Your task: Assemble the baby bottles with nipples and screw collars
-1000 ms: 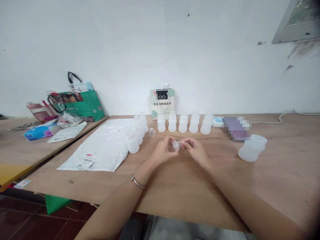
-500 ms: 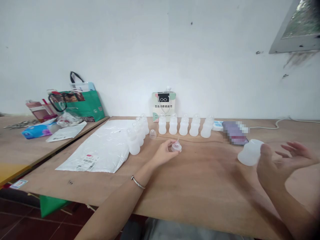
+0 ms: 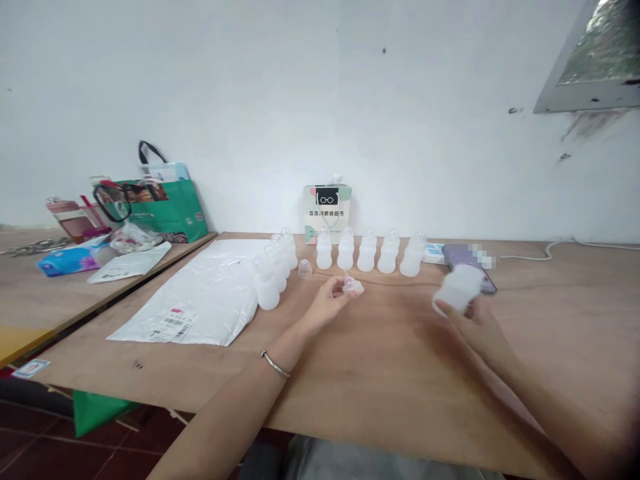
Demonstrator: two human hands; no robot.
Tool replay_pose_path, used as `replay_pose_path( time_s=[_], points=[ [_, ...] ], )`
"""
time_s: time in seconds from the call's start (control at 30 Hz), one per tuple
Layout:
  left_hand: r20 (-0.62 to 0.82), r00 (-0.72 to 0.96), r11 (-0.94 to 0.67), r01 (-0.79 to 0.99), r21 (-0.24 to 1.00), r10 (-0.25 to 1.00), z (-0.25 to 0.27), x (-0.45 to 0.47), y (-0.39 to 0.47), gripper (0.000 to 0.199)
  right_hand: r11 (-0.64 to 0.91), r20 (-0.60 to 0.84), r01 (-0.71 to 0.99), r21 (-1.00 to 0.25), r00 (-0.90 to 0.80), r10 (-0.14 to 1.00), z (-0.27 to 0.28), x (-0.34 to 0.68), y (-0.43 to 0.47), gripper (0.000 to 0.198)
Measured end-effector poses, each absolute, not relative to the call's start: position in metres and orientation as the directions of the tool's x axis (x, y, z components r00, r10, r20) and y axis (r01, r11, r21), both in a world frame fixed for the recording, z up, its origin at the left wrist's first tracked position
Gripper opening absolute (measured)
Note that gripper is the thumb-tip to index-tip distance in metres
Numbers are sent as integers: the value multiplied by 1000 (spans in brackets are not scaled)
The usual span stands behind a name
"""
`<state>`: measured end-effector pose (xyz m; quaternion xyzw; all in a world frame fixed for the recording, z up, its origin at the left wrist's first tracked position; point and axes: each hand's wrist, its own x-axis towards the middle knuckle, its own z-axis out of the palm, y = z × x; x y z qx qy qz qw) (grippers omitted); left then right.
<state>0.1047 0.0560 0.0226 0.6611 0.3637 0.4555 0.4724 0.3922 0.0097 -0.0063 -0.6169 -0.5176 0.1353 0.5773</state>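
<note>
My left hand (image 3: 331,299) pinches a clear bottle nipple with its collar (image 3: 353,287), just above the middle of the wooden table. On the right, my right hand (image 3: 473,320) is wrapped round a frosted white baby bottle body (image 3: 457,288), which is lifted and tilted. A small clear dome cap (image 3: 305,269) rests on the table beyond my left hand. Several capped baby bottles (image 3: 367,252) stand in a row at the back. More capped bottles (image 3: 269,290) form a second row left of my left hand, partly hiding one another.
A white plastic mailer (image 3: 200,287) lies left of the bottles. A paper bag with a glasses print (image 3: 327,212) stands against the wall. A phone (image 3: 463,257), partly behind the held bottle, and a white cable (image 3: 545,253) lie back right. A green bag (image 3: 185,210) stands on the left table.
My right hand has closed round the bottle body, lifted it and brought it left, tilting it. The nipple in my left hand has tipped slightly; that hand has barely moved.
</note>
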Motion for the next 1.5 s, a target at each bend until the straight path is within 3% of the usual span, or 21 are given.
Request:
replay_pose_path(
  time_s=[0.07,0.23,0.5,0.77,0.83,1.0,1.07,1.23,1.4,1.5],
  points=[
    [241,289,-250,-7,968,926,23,104,56,30,246,432,552,-796,235,871,-1,362,11,44],
    [271,239,-219,-225,949,932,22,103,60,31,368,468,668,-647,-34,883,-4,311,16,50],
    [232,344,-157,-232,960,910,26,109,53,34,432,575,784,-446,-118,809,-8,304,10,48],
    [152,364,-102,-153,983,919,25,107,50,37,502,732,849,-168,-234,640,-11,310,11,40],
    [151,379,-100,-150,984,913,25,105,51,38,516,706,831,-209,-236,668,-8,310,9,40],
    [230,540,-100,-261,960,810,33,103,47,49,438,435,652,-619,-180,882,0,307,6,44],
    [253,554,-96,-297,950,793,34,105,46,48,379,355,588,-715,-163,921,1,304,6,46],
    [258,434,-167,-236,957,863,28,110,48,48,335,289,449,-828,-169,942,1,302,5,47],
    [144,240,-145,-14,989,960,29,104,53,60,321,290,360,-876,-139,947,0,307,6,49],
    [179,276,-185,-3,983,944,31,105,51,62,316,284,375,-871,-139,949,-1,306,6,49]
  ],
)
